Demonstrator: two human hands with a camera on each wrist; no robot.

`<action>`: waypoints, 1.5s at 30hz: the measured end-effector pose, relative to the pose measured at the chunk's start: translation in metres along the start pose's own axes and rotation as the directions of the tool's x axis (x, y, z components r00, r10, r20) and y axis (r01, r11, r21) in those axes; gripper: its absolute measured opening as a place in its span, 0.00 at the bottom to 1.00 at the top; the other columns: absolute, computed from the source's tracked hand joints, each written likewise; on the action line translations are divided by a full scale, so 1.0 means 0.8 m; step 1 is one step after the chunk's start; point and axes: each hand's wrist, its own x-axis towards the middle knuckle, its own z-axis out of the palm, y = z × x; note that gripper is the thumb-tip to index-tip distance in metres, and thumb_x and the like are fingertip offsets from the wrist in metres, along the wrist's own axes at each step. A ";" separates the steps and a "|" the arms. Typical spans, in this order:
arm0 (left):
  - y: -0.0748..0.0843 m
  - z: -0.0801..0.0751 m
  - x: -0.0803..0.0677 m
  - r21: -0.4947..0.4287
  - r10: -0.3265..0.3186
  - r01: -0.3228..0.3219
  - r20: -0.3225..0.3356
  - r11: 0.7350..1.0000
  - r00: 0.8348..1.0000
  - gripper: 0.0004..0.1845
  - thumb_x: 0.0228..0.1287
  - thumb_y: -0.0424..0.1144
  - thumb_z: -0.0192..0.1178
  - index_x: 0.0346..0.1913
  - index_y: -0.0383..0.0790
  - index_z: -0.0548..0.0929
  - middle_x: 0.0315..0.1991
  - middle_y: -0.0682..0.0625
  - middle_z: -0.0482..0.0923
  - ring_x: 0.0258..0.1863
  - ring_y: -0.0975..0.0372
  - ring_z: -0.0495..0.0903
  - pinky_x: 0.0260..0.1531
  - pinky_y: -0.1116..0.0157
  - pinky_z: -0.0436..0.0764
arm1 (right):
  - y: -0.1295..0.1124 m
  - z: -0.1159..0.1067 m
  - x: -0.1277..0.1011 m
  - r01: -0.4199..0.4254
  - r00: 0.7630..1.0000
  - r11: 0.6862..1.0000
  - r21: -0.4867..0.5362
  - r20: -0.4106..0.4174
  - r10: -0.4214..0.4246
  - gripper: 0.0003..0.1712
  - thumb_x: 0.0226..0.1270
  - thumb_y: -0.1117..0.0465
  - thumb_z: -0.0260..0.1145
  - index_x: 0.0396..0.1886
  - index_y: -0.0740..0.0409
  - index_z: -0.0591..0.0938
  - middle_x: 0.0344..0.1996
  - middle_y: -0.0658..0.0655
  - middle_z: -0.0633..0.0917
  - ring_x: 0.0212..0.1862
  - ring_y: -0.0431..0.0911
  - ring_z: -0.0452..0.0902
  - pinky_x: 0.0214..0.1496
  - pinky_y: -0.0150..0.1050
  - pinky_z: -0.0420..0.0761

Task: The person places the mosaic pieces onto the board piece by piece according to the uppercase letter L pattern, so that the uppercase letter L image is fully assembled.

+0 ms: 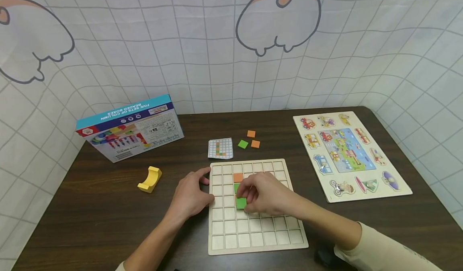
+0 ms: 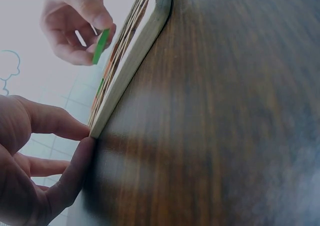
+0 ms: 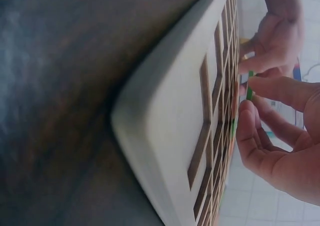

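white sheeting (image 1: pixel 202 78) behind and along both sides of the worktop (image 1: pixel 97 214); rippled, grey grid lines. two cartoon animal rumps (image 1: pixel 278 25) printed on it, grey outlines, orange patches. worktop dark brown, wood-grained, far right corner rounded, pale sheen in left-wrist view.

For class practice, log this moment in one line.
right hand: pinches green tile above board | left hand: touches board's left edge

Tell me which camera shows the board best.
The head view: it shows the board from above, with nearly its whole outline, though the right hand hides some squares. The left wrist view shows only a thin side-on strip; the right wrist view, one corner close up, its grid steeply slanted.
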 end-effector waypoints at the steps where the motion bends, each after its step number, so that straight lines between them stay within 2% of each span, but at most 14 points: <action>1: 0.000 0.000 0.000 0.000 0.000 0.000 0.000 1.000 1.000 0.42 0.46 0.29 0.72 0.71 0.43 0.78 0.45 0.48 0.81 0.44 0.52 0.76 0.41 0.59 0.73 | 0.000 0.001 0.000 0.005 1.000 1.000 0.001 0.004 -0.005 0.15 0.48 0.73 0.80 0.35 0.55 0.88 0.25 0.50 0.85 0.29 0.38 0.80 0.35 0.32 0.81; 16: 0.001 -0.001 0.000 -0.003 -0.008 0.008 0.006 1.000 1.000 0.41 0.46 0.29 0.73 0.71 0.43 0.78 0.45 0.48 0.81 0.44 0.53 0.75 0.41 0.59 0.72 | -0.003 0.011 -0.004 -0.012 0.999 0.998 -0.066 0.038 0.014 0.15 0.48 0.72 0.81 0.35 0.54 0.88 0.25 0.49 0.84 0.29 0.37 0.77 0.34 0.31 0.79; 31: -0.001 0.000 0.001 0.007 -0.006 0.006 0.008 1.000 1.000 0.42 0.46 0.30 0.73 0.71 0.44 0.78 0.44 0.49 0.81 0.44 0.53 0.76 0.43 0.58 0.73 | -0.005 0.013 -0.006 0.017 0.999 0.992 -0.124 0.046 -0.012 0.16 0.47 0.72 0.80 0.35 0.54 0.88 0.25 0.47 0.83 0.30 0.37 0.76 0.35 0.31 0.78; 45: -0.001 -0.001 0.000 0.007 0.005 -0.005 0.003 1.000 1.000 0.42 0.45 0.29 0.73 0.70 0.43 0.79 0.44 0.49 0.81 0.44 0.53 0.76 0.42 0.58 0.73 | -0.005 0.014 -0.006 0.030 0.998 0.990 -0.138 0.053 -0.023 0.15 0.49 0.71 0.80 0.35 0.53 0.88 0.26 0.48 0.83 0.30 0.37 0.75 0.34 0.32 0.77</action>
